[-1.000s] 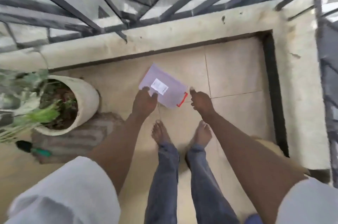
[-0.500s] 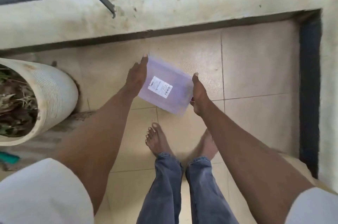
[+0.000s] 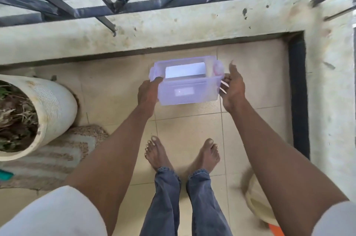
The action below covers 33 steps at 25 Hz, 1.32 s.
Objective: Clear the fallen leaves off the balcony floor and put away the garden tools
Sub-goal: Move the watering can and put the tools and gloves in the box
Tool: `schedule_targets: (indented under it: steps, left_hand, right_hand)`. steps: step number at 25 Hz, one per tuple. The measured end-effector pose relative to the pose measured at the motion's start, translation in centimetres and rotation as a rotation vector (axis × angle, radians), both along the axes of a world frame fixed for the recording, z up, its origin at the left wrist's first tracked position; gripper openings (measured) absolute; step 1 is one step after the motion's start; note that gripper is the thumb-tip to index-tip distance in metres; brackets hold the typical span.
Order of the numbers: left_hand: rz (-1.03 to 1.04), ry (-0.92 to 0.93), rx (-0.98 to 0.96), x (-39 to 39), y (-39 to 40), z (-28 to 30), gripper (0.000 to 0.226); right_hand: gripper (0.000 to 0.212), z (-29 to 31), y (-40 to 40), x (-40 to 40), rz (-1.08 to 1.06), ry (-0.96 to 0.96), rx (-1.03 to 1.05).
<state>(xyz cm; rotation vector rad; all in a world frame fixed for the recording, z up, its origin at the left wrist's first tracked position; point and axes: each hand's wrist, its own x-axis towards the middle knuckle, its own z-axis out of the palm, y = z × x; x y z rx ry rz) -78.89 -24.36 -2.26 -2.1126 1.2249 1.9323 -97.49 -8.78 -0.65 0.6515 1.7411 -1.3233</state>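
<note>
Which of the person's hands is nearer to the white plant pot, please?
Left. The left hand grips the box end facing the white plant pot; the right hand is at the far end.
</note>
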Motion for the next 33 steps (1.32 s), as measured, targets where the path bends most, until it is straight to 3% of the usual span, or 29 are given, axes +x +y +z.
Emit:
schedule_targets:
  steps: [2, 4, 7, 11, 14, 16, 17, 19, 21, 27, 30, 33]
  left_hand:
    - [-0.005, -0.018, -0.002, -0.2, 0.2, -1.8, 0.023]
    - [-0.032, -0.047, 0.014, 0.1, 1.0, -3.1, 0.026]
    - [-0.128, -0.125, 0.054, 0.0, 2.2, -4.3, 0.055]
    - [-0.204, -0.076, 0.046, -1.2, 2.4, -4.8, 0.079]
    - [-0.201, -0.072, 0.051, -1.8, 1.9, -3.6, 0.085]
    - [-0.248, -0.112, 0.047, -1.6, 2.1, -2.0, 0.085]
    - [-0.312, -0.15, 0.024, -1.4, 2.3, -0.9, 0.084]
    - [-0.458, -0.227, -0.085, -0.8, 2.8, 2.8, 0.075]
    - [-0.568, -0.243, -0.175, 0.0, 3.6, 8.1, 0.064]
    - [-0.779, -0.187, -0.299, 4.3, 5.4, 25.6, 0.048]
    - [-0.833, -0.223, -0.326, 7.1, 5.6, 33.2, 0.053]
    - [-0.761, -0.243, -0.347, 10.3, 7.1, 39.3, 0.051]
  right_hand:
    - [0.012, -1.5, -0.1, -1.1, 0.164, 0.042, 0.115]
    - [0.014, -2.8, 0.5, -1.1, 0.32, 0.067, 0.277]
    - [0.018, -4.9, 1.6, -0.3, 0.312, 0.072, 0.333]
    - [0.017, -5.3, 1.3, 0.4, 0.274, 0.065, 0.308]
    - [0.026, -3.8, 0.9, 0.9, 0.312, 0.078, 0.363]
    - [0.014, -2.3, 0.9, 2.0, 0.399, 0.132, 0.443]
    - [0.015, -1.0, 1.1, 2.7, 0.462, 0.178, 0.457]
    - [0.047, 2.7, 0.8, 4.4, 0.637, 0.265, 0.46]
    - [0.053, 8.0, 0.2, 6.5, 0.801, 0.313, 0.419]
    - [0.048, 26.7, -2.5, 12.2, 1.241, 0.443, 0.347]
    - [0.017, 34.9, -2.8, 14.5, 1.441, 0.532, 0.346]
    - [0.014, 41.2, -2.2, 17.1, 1.564, 0.611, 0.346]
